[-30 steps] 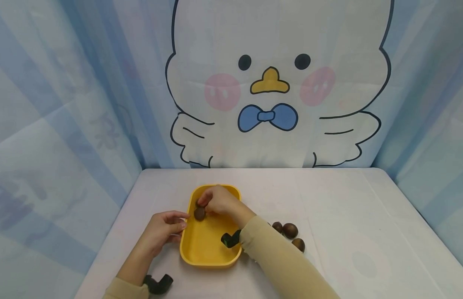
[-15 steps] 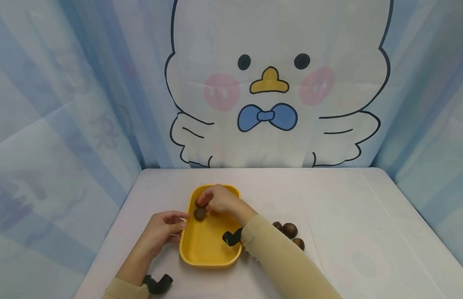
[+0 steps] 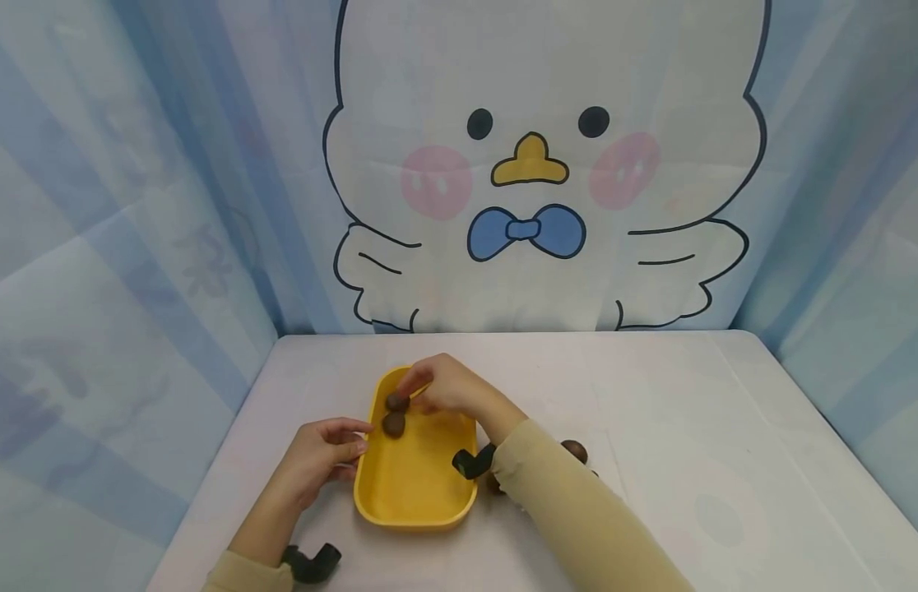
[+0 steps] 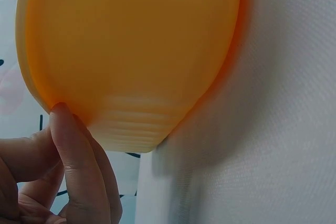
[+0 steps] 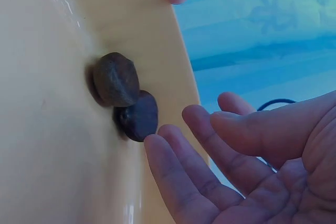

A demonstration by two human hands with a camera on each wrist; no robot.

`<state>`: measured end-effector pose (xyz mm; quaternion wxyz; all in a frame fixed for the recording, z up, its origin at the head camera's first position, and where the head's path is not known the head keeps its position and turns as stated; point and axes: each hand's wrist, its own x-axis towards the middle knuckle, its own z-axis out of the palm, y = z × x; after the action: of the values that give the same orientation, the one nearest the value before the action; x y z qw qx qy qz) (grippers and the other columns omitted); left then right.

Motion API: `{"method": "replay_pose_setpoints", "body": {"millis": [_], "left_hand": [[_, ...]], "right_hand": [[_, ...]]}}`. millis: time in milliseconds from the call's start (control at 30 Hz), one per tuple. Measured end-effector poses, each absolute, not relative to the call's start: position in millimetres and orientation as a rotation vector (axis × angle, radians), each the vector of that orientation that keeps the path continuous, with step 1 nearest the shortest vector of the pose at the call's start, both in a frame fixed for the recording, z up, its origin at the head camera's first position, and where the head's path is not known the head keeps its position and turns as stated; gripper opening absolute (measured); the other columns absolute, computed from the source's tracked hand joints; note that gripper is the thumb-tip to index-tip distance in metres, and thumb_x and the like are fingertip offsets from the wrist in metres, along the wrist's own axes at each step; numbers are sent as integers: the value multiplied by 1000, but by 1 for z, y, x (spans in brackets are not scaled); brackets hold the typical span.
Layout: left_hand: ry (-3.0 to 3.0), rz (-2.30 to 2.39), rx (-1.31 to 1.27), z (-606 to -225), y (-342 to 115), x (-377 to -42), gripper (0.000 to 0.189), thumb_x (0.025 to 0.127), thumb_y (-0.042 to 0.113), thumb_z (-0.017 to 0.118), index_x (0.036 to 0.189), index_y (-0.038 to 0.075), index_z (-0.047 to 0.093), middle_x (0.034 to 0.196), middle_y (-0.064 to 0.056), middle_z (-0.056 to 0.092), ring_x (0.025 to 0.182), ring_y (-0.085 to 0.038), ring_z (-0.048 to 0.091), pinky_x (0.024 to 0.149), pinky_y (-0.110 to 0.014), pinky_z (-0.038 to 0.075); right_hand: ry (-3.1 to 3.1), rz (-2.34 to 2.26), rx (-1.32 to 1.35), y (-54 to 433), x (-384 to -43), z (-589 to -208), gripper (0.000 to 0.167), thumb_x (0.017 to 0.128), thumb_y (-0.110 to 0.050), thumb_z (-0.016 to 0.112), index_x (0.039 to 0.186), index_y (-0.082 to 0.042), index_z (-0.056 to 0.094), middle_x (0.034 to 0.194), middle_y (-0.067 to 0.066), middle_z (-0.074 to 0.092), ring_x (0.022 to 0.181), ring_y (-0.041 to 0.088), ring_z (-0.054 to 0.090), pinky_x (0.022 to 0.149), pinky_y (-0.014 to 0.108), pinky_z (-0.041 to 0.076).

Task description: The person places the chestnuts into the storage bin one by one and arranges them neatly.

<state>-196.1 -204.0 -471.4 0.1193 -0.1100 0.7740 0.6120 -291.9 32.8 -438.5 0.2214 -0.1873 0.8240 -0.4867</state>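
A yellow tray [image 3: 414, 497] lies on the table with two brown chestnuts touching each other near its left wall. The nearer chestnut [image 3: 394, 425] and the farther chestnut [image 3: 397, 402] are both seen whole in the right wrist view. My right hand [image 3: 455, 386] is over the tray's far end, its fingers parted and holding nothing; one fingertip [image 5: 154, 139] is close by the darker chestnut [image 5: 142, 117]. At the tray's left side my left hand [image 3: 324, 454] rests its fingertips against the outer wall, as the left wrist view also shows.
Right of the tray more chestnuts lie on the white table [image 3: 688, 427], partly hidden by the right sleeve [image 3: 577, 501]. One chestnut [image 3: 574, 450] shows beyond the sleeve. Black straps [image 3: 314, 564] are at the wrists. A printed curtain [image 3: 533, 288] stands behind.
My right hand has let go of the farther chestnut and moved slightly up and right, so that chestnut now shows. The left hand keeps its place at the tray.
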Motion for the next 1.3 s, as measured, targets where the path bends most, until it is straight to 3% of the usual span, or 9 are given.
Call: {"method": "replay_pose_setpoints", "body": {"millis": [200,400,633,1300], "left_hand": [[2273,1777,-337,-471,-204,-196,32,97,3,76,129,1,75,95,-8,72,71,-20,67,66,-29,66],[2277,1770,-346,-471,-204,-196,31,97,2,76,128,1,76,95,-8,72,71,-20,66,65,-29,65],[2281,1769,-352,-473,-204,-198,32,97,3,77,129,3,76,96,-7,72,71,-20,67,65,-30,65],[2279,1777,-338,-467,-202,-194,30,97,2,75,127,1,76,94,-8,71,69,-19,66,62,-27,64]], "right_hand": [[2239,-1367,-545,42,-289,-432,29,98,5,67,124,-4,77,132,17,75,121,34,73,97,42,66],[2223,-1397,-547,52,-287,-425,31,98,5,68,125,-7,76,134,17,74,118,30,74,95,39,66],[2200,-1428,-529,67,-284,-417,36,97,6,67,130,-6,74,137,18,72,127,42,70,95,39,66],[2218,-1423,-503,124,-267,-415,38,96,5,68,130,-10,75,139,17,72,129,40,70,98,40,65]]}}
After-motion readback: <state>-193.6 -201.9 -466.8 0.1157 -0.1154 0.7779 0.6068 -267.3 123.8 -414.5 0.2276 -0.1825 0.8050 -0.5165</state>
